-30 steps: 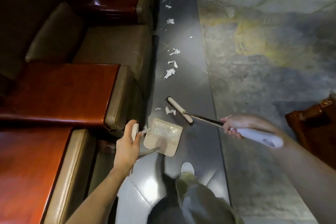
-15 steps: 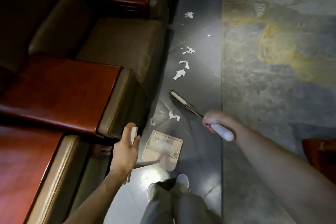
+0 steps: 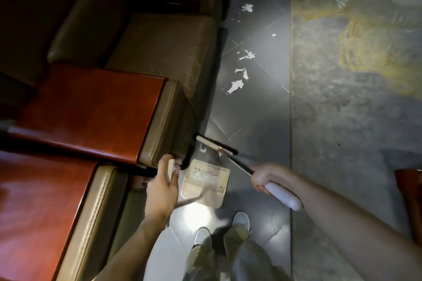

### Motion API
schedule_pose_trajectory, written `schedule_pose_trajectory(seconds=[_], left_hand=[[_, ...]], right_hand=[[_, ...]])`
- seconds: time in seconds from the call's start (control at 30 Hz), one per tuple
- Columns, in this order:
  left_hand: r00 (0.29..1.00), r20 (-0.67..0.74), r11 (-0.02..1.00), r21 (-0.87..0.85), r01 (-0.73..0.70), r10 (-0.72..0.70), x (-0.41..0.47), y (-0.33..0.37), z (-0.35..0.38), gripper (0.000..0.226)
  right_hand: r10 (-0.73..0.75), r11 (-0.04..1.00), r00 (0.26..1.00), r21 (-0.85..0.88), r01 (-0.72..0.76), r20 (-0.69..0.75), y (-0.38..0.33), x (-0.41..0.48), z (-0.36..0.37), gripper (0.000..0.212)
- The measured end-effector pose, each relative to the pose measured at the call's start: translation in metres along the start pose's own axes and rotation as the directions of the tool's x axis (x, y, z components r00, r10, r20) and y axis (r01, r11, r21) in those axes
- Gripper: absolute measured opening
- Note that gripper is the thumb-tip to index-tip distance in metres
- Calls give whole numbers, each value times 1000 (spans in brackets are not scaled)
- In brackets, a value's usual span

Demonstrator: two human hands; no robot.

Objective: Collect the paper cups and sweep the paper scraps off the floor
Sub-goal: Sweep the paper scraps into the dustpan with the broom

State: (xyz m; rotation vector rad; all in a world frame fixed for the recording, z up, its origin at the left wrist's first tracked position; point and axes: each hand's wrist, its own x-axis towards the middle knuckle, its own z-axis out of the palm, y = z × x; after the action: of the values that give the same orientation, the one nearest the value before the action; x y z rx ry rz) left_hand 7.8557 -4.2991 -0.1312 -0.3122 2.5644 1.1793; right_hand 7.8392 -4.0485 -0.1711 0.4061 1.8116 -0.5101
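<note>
From the head view, the brush head (image 3: 213,143) had swung in from the open floor (image 3: 251,121), where it stood half a second before, to lie just ahead of the dustpan (image 3: 225,172) mouth, close against the sofa (image 3: 164,52) base. This put two small paper scraps (image 3: 202,148) between bristles and pan, so by my reading one short pull should carry them in. The right hand (image 3: 266,178) had its grip wrapped round the white brush handle (image 3: 283,196). The left hand (image 3: 162,186) had its grip curled round the top of the dustpan's upright handle (image 3: 171,166). Counted: one brush, one dustpan with white bits already inside, two hands, two shoes (image 3: 241,219), and roughly seven further patches of scraps (image 3: 235,86) strung along the floor between sofa and rug (image 3: 354,121) edge. No paper cups showed
</note>
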Motion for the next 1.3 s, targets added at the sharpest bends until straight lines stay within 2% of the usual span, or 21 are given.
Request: schedule_pose_trajectory(seconds=[0.07,0.1,0.17,0.2,0.23,0.3,0.37,0.6,0.67,0.77,0.87,1.07,1.13,1.2,1.3], left_hand=[[999,11,999,-2,-36,36,4,-2,2,40],[998,22,999,-4,-50,50,5,-2,4,40],[997,45,998,-28,-64,65,6,0,6,42],[995,61,997,-35,-73,76,7,0,6,43],[993,78,996,-31,-82,84,8,0,5,44],[988,116,994,11,-104,102,8,-2,1,45],[981,147,990,35,-136,130,8,-2,-2,44],[957,156,969,6,-247,243,38,32,3,42],[951,138,960,13,-281,277,54,49,8,41],[954,134,963,0,-270,268,84,75,19,42],[966,112,972,-17,-233,233,111,97,34,43],[978,111,985,-31,-172,175,145,122,58,46],[982,108,988,-37,-152,156,143,124,58,45],[985,103,990,-43,-137,141,136,122,53,43],[986,96,991,-44,-130,134,113,110,42,41]], right_hand=[[11,999,995,39,-15,95,8,-6,13,26],[-20,986,988,167,-6,151,15,-14,16,12],[-147,883,978,465,62,150,30,-34,13,11],[-157,858,976,511,60,150,32,-45,10,14],[-127,867,977,497,25,173,33,-54,7,21],[15,898,973,425,-113,228,27,-70,4,50],[59,896,977,420,-141,203,24,-84,0,60],[27,829,1000,559,-20,-5,45,-120,-50,64],[21,818,999,576,5,-39,53,-118,-74,59],[36,793,997,609,17,-75,63,-107,-117,46],[74,758,991,652,20,-115,65,-87,-166,58],[113,816,991,576,-48,-78,58,-46,-247,63],[130,830,989,552,-74,-64,55,-35,-261,54],[141,857,989,506,-103,-37,51,-33,-258,26],[153,877,986,470,-101,-73,38,-30,-236,36]])
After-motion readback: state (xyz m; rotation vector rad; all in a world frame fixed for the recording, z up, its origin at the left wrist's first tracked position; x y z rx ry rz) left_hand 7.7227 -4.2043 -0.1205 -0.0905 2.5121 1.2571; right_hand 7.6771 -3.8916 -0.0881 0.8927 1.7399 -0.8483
